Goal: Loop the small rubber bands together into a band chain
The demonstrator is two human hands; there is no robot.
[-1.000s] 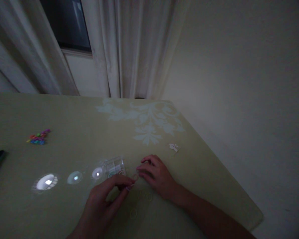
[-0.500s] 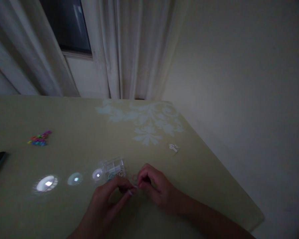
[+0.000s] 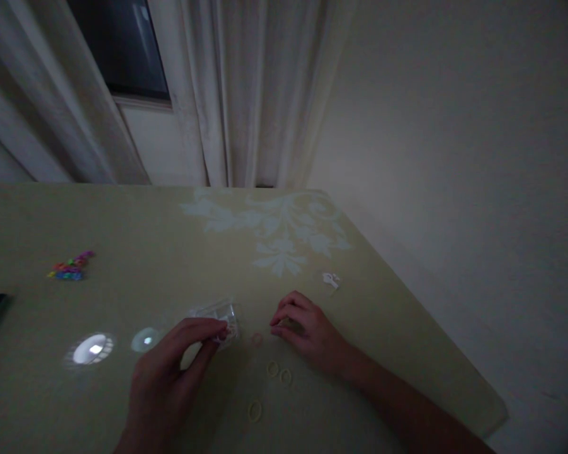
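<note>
Left hand [image 3: 158,369] at box [image 3: 226,310], right hand [image 3: 315,334] near ring [image 3: 253,341]

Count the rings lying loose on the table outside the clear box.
4: a pinkish ring beside the right hand, a yellow ring and another close together below, and a third yellow ring lowest. The left hand may hide more.

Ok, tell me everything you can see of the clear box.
The clear box looks like plastic, split by dividers into compartments. It lies flat on the table, with small rings in its near right part. The left hand hides its near left side; whether the hand touches it is unclear.
</note>
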